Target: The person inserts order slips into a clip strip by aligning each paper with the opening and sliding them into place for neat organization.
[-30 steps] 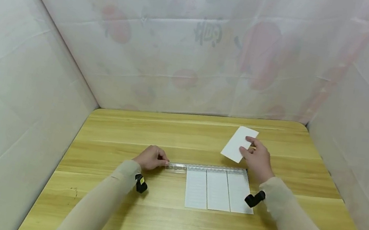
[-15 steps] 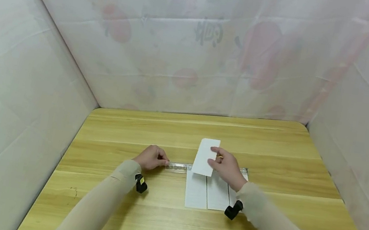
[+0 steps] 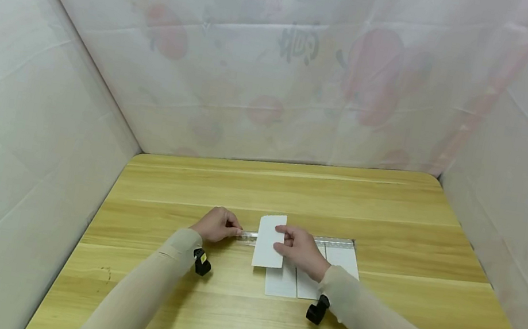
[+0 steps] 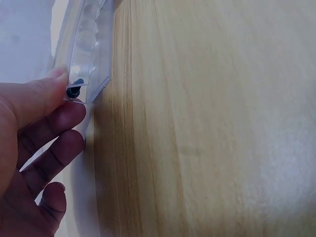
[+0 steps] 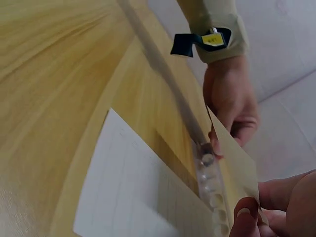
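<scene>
My left hand (image 3: 216,225) pinches the left end of a clear plastic strip (image 3: 335,242) between thumb and forefinger. In the left wrist view, a small dark peg (image 4: 74,91) shows at the end of this strip, close to the fingertips. Round bumps (image 5: 216,200) run along it in the right wrist view. With thumb and fingers at its right edge, my right hand (image 3: 306,252) holds a white paper card (image 3: 268,241) above the strip, covering part of it. White cards lie side by side below the strip, including a left one (image 3: 279,285) and a right one (image 3: 342,259), partly hidden by my right hand.
The wood-grain table (image 3: 176,185) extends around the cards. Pale printed cloth (image 3: 269,72) hangs behind the table and on both sides. A black wrist mount (image 3: 317,310) on my right arm sits over the cards' lower edge.
My right hand has carried the white card left and toward me, from beyond the strip's right end to over its left part. The card has turned more upright. My left hand stays put.
</scene>
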Demonstrator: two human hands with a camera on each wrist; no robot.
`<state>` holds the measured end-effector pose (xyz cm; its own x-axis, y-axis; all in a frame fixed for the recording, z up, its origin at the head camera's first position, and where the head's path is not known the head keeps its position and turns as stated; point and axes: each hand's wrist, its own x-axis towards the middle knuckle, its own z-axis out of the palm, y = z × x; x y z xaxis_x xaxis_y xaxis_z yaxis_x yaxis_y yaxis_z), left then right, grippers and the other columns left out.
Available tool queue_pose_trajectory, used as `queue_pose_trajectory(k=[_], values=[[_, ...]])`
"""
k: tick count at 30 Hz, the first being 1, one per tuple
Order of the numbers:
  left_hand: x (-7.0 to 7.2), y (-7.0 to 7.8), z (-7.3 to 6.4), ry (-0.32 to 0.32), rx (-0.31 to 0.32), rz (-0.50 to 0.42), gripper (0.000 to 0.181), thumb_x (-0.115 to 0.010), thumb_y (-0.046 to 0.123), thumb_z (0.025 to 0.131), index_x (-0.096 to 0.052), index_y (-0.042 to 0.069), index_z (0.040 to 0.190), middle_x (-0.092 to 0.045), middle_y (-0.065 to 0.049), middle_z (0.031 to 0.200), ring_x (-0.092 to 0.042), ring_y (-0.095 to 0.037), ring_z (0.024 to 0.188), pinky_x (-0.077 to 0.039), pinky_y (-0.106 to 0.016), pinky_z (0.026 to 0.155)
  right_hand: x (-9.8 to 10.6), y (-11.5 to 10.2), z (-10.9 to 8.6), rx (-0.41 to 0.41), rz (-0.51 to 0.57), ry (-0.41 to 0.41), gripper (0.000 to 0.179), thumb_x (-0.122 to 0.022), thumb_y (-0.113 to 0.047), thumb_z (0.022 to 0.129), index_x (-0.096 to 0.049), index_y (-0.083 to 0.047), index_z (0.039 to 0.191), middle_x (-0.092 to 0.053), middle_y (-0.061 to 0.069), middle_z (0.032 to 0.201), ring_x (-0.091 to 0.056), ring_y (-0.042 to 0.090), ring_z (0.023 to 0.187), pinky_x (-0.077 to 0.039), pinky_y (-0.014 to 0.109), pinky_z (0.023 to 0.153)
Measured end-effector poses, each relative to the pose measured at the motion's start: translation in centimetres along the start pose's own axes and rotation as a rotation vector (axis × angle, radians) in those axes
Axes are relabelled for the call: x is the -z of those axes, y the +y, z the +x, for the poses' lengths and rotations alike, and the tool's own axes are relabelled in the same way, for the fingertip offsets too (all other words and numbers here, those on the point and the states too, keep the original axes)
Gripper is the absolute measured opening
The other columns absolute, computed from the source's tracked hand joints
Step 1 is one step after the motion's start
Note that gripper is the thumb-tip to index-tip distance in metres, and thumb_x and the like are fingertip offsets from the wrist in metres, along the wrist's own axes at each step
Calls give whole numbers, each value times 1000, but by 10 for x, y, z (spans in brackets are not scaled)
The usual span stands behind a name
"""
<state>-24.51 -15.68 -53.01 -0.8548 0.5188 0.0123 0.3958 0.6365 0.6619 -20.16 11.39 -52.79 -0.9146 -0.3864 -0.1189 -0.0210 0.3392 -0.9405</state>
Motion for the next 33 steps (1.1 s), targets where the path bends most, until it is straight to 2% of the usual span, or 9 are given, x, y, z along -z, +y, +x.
queue_pose_trajectory(k=[7,17,23,33], values=[[0,2,0,5,9,2,8,-68,20,83,-73,18,77,-64,13,71,-54,-7,62,-45,-25,56,-10,-1,-4,-27,15,-86,45,-65,-18,86,-52,-6,128,-44,4,72,-37,12,53,-35,22,46],[0,3,-2,6,10,-5,7,-68,20,83,-73,17,78,-64,12,72,-55,-7,63,-46,-25,57,-26,-4,-14,-56,9,-127,44,-68,-14,84,-55,-2,124,-51,10,93,-50,17,76,-47,28,62],[1,4,-2,-2,21,-12,7,-69,20,83,-73,17,79,-64,12,72,-55,-7,66,-45,-25,59,-35,1,-17,-66,10,-165,44,-69,-17,83,-56,-5,123,-52,9,88,-47,15,70,-46,27,59],[0,2,-2,5,8,5,8,-67,20,84,-73,17,80,-64,13,72,-55,-7,64,-46,-25,58,-43,0,-23,-56,82,-178,45,-67,-11,84,-53,3,124,-51,7,78,-44,13,63,-42,26,56]])
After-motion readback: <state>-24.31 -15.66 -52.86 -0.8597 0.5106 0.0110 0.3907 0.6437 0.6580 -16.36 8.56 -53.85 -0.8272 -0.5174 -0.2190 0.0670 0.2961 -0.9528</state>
